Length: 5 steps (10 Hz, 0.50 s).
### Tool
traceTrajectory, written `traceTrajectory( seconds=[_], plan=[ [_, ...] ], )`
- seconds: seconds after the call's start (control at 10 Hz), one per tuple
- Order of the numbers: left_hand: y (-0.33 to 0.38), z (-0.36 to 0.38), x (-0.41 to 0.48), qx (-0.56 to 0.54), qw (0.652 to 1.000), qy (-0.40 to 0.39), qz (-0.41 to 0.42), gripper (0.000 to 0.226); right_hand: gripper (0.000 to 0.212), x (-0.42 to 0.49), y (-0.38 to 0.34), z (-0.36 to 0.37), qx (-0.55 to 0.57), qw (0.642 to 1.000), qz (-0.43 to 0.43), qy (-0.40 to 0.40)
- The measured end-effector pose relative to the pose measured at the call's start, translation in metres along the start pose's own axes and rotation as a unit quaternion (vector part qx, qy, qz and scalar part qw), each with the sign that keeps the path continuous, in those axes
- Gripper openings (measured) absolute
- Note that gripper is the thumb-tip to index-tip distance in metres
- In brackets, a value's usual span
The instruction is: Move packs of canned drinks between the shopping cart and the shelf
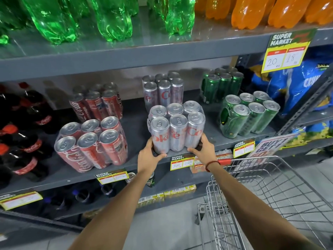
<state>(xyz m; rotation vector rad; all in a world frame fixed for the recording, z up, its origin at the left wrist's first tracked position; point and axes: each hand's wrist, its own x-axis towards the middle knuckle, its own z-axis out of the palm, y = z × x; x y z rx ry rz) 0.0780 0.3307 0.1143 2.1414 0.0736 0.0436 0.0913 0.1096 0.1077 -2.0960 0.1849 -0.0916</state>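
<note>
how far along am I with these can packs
Done: five other six-packs stand on the middle shelf, and the shopping cart shows no packs. In hand: left hand and right hand grip the silver pack at the shelf's front edge. Left: cannot tell whether it is arriving or leaving.

Both hands grip a shrink-wrapped pack of silver cans [177,129] at the front edge of the grey shelf [137,130]: the left hand [148,156] on its lower left corner, the right hand [205,150] on its lower right. A second silver pack [163,91] stands behind it. Two red packs [91,144] sit to the left, two green packs [248,116] to the right. The wire shopping cart [266,201] stands at lower right, below the shelf
</note>
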Motion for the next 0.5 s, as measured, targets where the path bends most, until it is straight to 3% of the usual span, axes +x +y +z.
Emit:
traceTrajectory(
  seconds=[0.3,0.4,0.5],
  plan=[
    [0.014,-0.004,-0.004,0.042,0.999,-0.015,-0.004,0.078,0.07,-0.005,-0.013,-0.001,-0.039,0.999,0.021,0.002],
    [0.019,-0.012,-0.012,0.055,0.998,-0.022,-0.016,0.08,0.067,-0.023,-0.029,0.003,-0.132,0.991,0.028,0.015],
    [0.023,-0.025,-0.013,0.078,0.996,-0.037,-0.035,0.071,0.051,-0.042,-0.049,-0.001,-0.285,0.956,0.027,0.066]
  ],
)
